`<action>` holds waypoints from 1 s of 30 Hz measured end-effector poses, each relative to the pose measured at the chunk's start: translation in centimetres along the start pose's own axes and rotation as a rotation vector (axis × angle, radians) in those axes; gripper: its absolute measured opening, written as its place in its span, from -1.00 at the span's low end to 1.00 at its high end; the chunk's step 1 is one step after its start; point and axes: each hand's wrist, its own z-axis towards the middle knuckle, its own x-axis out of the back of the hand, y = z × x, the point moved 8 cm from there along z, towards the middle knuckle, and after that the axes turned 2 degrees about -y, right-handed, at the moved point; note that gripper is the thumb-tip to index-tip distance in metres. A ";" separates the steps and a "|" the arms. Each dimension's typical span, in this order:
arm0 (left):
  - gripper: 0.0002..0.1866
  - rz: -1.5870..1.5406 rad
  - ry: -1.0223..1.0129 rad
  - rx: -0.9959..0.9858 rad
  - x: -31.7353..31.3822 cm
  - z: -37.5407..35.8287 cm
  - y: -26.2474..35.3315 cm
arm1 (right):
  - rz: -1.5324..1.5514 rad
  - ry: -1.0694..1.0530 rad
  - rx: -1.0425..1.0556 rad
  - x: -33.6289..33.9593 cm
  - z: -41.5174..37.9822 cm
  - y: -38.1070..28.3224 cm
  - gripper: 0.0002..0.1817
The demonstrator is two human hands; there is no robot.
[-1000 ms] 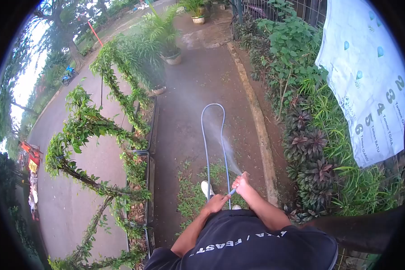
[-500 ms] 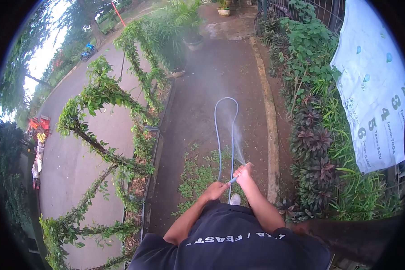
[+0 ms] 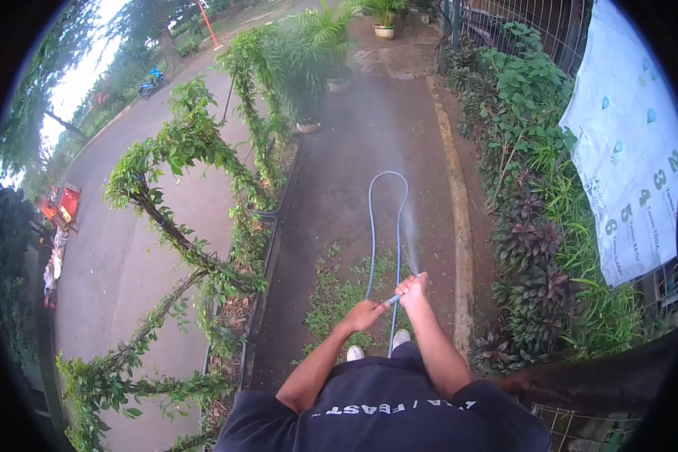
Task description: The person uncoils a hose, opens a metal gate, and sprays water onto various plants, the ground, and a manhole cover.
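Observation:
A grey-blue garden hose (image 3: 373, 233) makes a long narrow loop on the paved path in front of me. My left hand (image 3: 364, 315) is closed around the hose a little behind its end. Ahead of it, my right hand (image 3: 412, 286) wraps the end of the hose, so the tip itself is hidden by the fingers. A fine spray of water (image 3: 410, 233) leaves the right hand and fans out forward along the path. Further up, the mist drifts close to the potted palms (image 3: 297, 71).
Vine-covered arches (image 3: 181, 151) stand in a planter bed on the left, with a road (image 3: 120, 279) beyond. A low kerb (image 3: 459, 203) borders the right-hand plants (image 3: 531, 218). A white banner (image 3: 629, 151) hangs there. Grassy weeds (image 3: 339, 294) grow near my shoes.
The view has shifted slightly, and both shoes now show below my hands. Both hands keep their hold on the hose, and water still sprays forward.

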 end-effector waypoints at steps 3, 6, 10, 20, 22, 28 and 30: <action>-0.36 0.007 -0.018 -0.007 0.4 -1.8 -2.5 | 0.002 0.021 -0.023 0.5 -0.7 3.4 -0.48; -0.34 0.019 -0.048 0.005 0.6 -4.3 -4.4 | -0.004 0.041 -0.015 1.7 -1.6 6.3 -0.51; -0.36 0.031 -0.019 -0.019 1.9 -6.5 -4.9 | -0.008 0.040 0.001 0.8 -3.6 8.0 -0.54; -0.36 0.047 0.007 -0.087 5.3 -8.5 -1.9 | 0.025 -0.123 0.109 -3.5 -7.2 6.8 -0.57; -0.36 0.045 0.033 -0.108 5.3 -8.9 -2.0 | 0.018 -0.100 0.100 -3.1 -7.4 7.3 -0.57; -0.36 0.005 0.008 -0.092 4.5 -10.0 -4.1 | -0.004 -0.063 0.062 -1.8 -6.8 9.4 -0.53; -0.36 0.001 0.005 -0.081 4.2 -10.1 -4.9 | -0.009 -0.062 0.052 -1.5 -6.8 10.0 -0.52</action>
